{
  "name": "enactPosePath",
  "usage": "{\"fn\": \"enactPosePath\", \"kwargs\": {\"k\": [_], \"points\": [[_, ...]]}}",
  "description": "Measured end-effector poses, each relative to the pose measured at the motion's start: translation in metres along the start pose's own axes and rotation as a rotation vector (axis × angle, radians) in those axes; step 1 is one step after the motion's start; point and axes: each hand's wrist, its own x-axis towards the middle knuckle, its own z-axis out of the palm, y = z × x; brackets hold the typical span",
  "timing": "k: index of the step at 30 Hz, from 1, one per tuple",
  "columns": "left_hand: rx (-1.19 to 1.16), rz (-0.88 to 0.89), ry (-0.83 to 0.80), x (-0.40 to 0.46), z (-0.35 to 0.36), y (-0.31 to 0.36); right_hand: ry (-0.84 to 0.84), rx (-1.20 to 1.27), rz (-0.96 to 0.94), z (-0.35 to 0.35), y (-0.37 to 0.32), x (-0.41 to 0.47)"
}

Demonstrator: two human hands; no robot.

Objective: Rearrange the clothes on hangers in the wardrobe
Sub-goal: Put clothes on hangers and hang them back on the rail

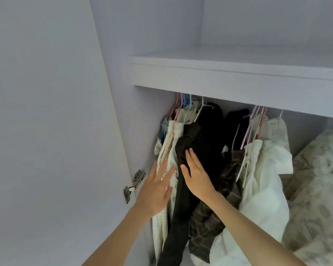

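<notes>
Head view looks down into an open wardrobe (123,121) with a pale shelf (229,75) across the top and clothes hanging just below it. Both bare arms reach in from the bottom of the picture. The left hand (154,191) has its fingers straight and spread, lying flat against the cream garments (169,150) at the left end of the row; it has hold of nothing, its grip fully open. The right hand (196,173) is likewise flat, fingers straight and close together, pressed against the side of a dark brown garment (183,198) that hangs long and narrow between the two hands. Nothing is pinched or curled around.

Just right of that piece hangs a black garment (209,135), and lower down a brown plaid piece (225,185) sags beneath the right forearm. Further right is a cluster of white clothes (265,169) on pink hangers (255,120). At the left end, pink and blue hangers (183,104) crowd together; the rail itself is hidden behind the shelf edge.

To the far right, a patterned cream quilt (319,179) is bundled in the wardrobe beside the white clothes. On the left, the open door (46,131) stands close, with a metal hinge (134,183) just beside the left hand.
</notes>
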Motion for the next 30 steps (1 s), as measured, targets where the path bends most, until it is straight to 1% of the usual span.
{"fn": "enactPosePath", "kwargs": {"k": [2,4,6,8,11,14,17,18,20,22,24,26,28,30], "points": [[0.039,-0.026,-0.011,-0.019,0.003,0.005,0.009,-0.094,-0.009,0.007,0.007,-0.017],[0.051,-0.079,-0.020,-0.042,0.012,0.007,-0.021,-0.233,-0.023,0.016,0.014,-0.039],[0.097,-0.112,-0.040,-0.070,0.020,0.011,-0.097,-0.355,-0.058,0.026,0.019,-0.062],[0.153,-0.177,-0.032,-0.101,0.027,0.018,-0.169,-0.421,-0.113,0.031,0.021,-0.089],[0.157,-0.316,0.054,-0.147,0.043,0.028,-0.245,-0.411,-0.199,0.042,0.024,-0.119],[0.143,-0.472,0.053,-0.195,0.051,0.046,-0.301,-0.416,-0.300,0.048,0.021,-0.145],[0.061,-0.657,0.040,-0.242,0.050,0.059,-0.383,-0.417,-0.402,0.059,0.003,-0.169],[0.076,-0.695,0.057,-0.260,0.047,0.063,-0.448,-0.415,-0.444,0.064,-0.006,-0.177],[0.120,-0.777,0.069,-0.298,0.039,0.072,-0.516,-0.393,-0.575,0.079,-0.025,-0.193],[0.147,-0.916,0.079,-0.342,0.032,0.085,-0.572,-0.368,-0.697,0.091,-0.052,-0.212],[0.128,-1.048,0.078,-0.387,0.025,0.102,-0.599,-0.365,-0.814,0.106,-0.080,-0.236],[0.162,-1.156,0.079,-0.431,0.018,0.118,-0.622,-0.293,-0.909,0.120,-0.107,-0.263],[0.182,-1.271,0.075,-0.476,0.011,0.136,-0.680,-0.202,-0.988,0.129,-0.136,-0.295],[0.200,-1.391,0.123,-0.518,0.004,0.155,-0.686,-0.142,-1.083,0.139,-0.159,-0.329]]}}
